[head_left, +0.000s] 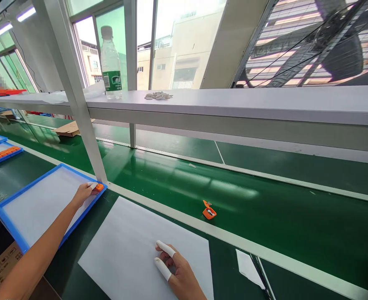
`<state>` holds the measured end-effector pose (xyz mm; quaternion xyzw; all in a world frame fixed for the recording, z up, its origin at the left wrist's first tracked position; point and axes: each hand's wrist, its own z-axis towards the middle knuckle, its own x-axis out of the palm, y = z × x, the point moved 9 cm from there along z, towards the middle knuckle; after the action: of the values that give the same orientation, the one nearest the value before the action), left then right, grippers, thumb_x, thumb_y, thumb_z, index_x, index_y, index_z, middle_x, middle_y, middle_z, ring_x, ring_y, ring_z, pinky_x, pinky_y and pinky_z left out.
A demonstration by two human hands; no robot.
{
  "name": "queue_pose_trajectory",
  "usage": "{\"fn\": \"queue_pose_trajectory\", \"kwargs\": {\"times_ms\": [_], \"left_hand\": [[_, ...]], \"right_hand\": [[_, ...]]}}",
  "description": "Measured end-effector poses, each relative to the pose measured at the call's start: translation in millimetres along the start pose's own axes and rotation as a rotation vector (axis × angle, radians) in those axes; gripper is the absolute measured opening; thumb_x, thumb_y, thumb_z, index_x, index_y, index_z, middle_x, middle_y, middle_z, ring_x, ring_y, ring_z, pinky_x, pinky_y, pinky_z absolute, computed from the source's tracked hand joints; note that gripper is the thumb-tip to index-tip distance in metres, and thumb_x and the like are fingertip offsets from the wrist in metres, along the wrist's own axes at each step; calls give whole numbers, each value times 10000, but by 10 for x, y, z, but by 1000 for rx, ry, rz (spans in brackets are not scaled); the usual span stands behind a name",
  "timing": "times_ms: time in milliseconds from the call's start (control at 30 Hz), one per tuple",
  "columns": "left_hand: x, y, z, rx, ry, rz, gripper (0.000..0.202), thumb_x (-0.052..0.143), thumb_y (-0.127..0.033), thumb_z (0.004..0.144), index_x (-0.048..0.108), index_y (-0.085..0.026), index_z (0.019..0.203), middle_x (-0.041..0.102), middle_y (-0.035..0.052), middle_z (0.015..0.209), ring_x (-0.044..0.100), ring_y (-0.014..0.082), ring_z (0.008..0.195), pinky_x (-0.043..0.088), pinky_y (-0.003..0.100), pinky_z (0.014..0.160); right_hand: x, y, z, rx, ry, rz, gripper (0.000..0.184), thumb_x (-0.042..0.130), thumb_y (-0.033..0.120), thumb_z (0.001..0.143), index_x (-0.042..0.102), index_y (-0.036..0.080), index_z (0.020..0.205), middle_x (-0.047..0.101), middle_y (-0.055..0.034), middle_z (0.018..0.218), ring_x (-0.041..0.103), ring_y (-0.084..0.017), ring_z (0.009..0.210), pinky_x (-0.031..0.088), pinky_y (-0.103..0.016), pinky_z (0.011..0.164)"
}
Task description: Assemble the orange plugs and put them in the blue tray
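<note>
The left hand (83, 193) has its fingers clamped on an orange case (100, 187) in the blue-rimmed tray's (42, 196) right corner, where the rim likely steadies it, while the right hand (184, 273), fingers apart, is empty over a white sheet (134, 246).

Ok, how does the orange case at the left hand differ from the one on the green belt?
The tray case looks shut, though the left hand partly hides it; the belt case is open, lid raised. The tray case is in a corner of the blue-rimmed tray; the belt case sits untouched on the green belt. Both are orange.
</note>
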<state>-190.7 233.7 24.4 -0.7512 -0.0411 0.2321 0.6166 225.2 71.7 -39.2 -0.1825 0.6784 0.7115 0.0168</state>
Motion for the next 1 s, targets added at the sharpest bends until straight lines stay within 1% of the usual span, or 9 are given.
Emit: {"fn": "queue_pose_trajectory", "kwargs": {"times_ms": [167,233,333,467,567,667,800,933,1000], "left_hand": [[-217,-248,-347,64,-154,33,358,705,-287,759,703,-160,1093,746,96,1110,726,281,959,582,378,862],[-151,-306,-572,99,-116,31,396,696,-299,760,696,-199,1144,742,69,1143,718,275,994,564,360,900],[226,-306,-973,190,177,121,403,736,-366,734,735,-259,1123,764,37,1100,699,285,1036,558,325,893],[766,-220,-1602,368,627,276,327,723,-379,753,774,-308,1068,724,42,1209,697,278,960,543,247,610],[960,-250,-1901,409,758,317,333,637,-358,822,748,-311,1132,689,53,1266,690,261,929,507,237,551],[1162,-361,-2118,414,881,307,364,565,-392,878,703,-312,1206,702,50,1212,671,255,990,555,284,724],[1501,-335,-2255,344,965,201,374,541,-465,916,683,-292,1216,708,58,1165,663,249,1028,532,366,918],[1840,-124,-2225,40,881,-150,614,634,-466,870,500,-233,1422,592,121,1386,611,277,1192,519,403,988],[1987,-136,-2279,-51,893,-341,599,616,-459,889,498,-209,1421,603,133,1371,629,278,1171,531,407,975]], "right_hand": [[-1,24,-25,-32,-52,28,350,636,415,879,676,296,1206,709,-62,1041,641,-202,762,582,-348,710],[-40,73,-35,-48,-80,46,364,629,410,884,664,283,1224,700,-74,1077,648,-203,793,585,-350,727],[-360,130,1,-48,-267,-32,438,579,404,914,583,250,1324,650,-108,1189,649,-216,877,581,-374,789],[-1103,88,153,17,-652,-223,606,585,406,883,451,206,1439,584,-141,1264,613,-276,1051,551,-430,868],[-1486,-40,442,60,-732,-268,783,665,398,778,408,124,1465,513,-188,1395,492,-341,1273,461,-481,1020],[-1648,-154,746,124,-716,-280,794,691,371,706,482,54,1404,604,-227,1312,533,-383,1239,443,-505,1032],[-1418,-29,917,106,-631,-275,662,627,397,766,565,52,1327,693,-208,1188,664,-342,1043,504,-502,965],[-721,258,681,0,-481,-254,665,655,412,819,496,142,1406,705,-116,1163,672,-251,1020,536,-417,969],[-374,417,467,-82,-393,-263,674,675,356,837,439,210,1451,675,-89,1184,650,-236,1050,533,-423,983]]}}
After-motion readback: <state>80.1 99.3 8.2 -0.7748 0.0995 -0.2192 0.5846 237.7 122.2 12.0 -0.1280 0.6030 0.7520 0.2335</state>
